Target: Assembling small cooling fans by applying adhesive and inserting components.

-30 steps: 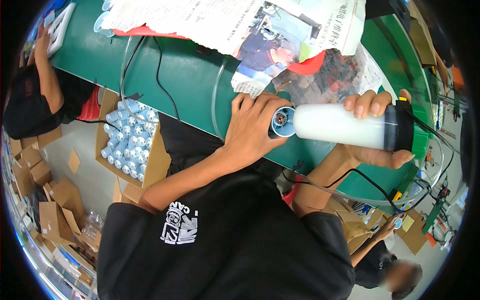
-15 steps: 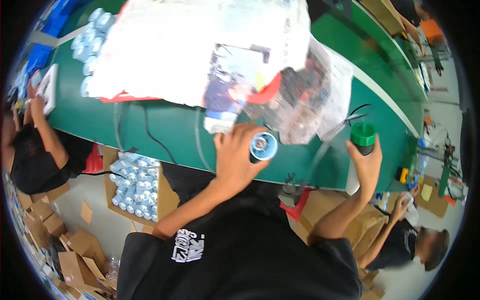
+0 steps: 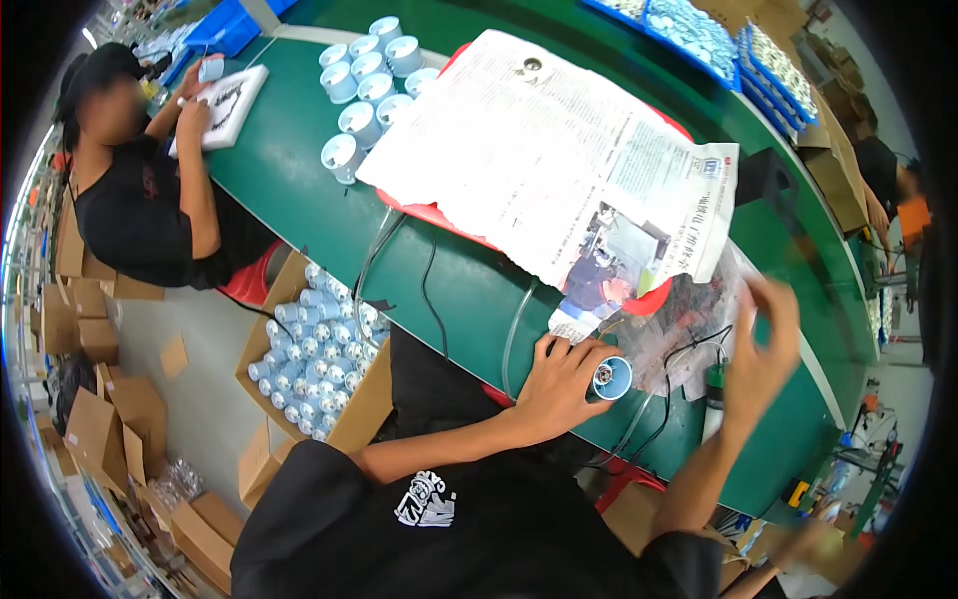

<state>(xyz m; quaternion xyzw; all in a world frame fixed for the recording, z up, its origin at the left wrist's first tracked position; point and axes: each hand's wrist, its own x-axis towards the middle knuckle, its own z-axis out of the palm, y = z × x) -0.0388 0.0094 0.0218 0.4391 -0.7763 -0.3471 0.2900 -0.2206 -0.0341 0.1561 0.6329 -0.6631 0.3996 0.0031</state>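
Observation:
My left hand (image 3: 561,393) is closed round a light blue plastic cup-shaped part (image 3: 612,378) at the table's near edge. The part's open end faces up, with a small metallic piece visible inside. To the right, my right hand (image 3: 766,349) is raised and smeared by motion; whether its fingers hold anything is unclear. Just left of its wrist is a cylindrical tool (image 3: 715,384) with a green end, black band and white body, partly hidden by the arm. Beyond both hands, a newspaper sheet (image 3: 519,150) covers most of a red tray (image 3: 449,222).
Several light blue cups (image 3: 359,122) stand left of the newspaper. A clear plastic bag (image 3: 669,334) and dark cables lie right of it. Below the table's left edge is a carton (image 3: 364,411) of similar parts. A co-worker (image 3: 140,200) sits at far left; blue trays (image 3: 689,35) line the back.
My view has swung, showing more of the back and left. My right hand has come off the green-ended tool and moved up beside it. My left hand still grips the blue cup part.

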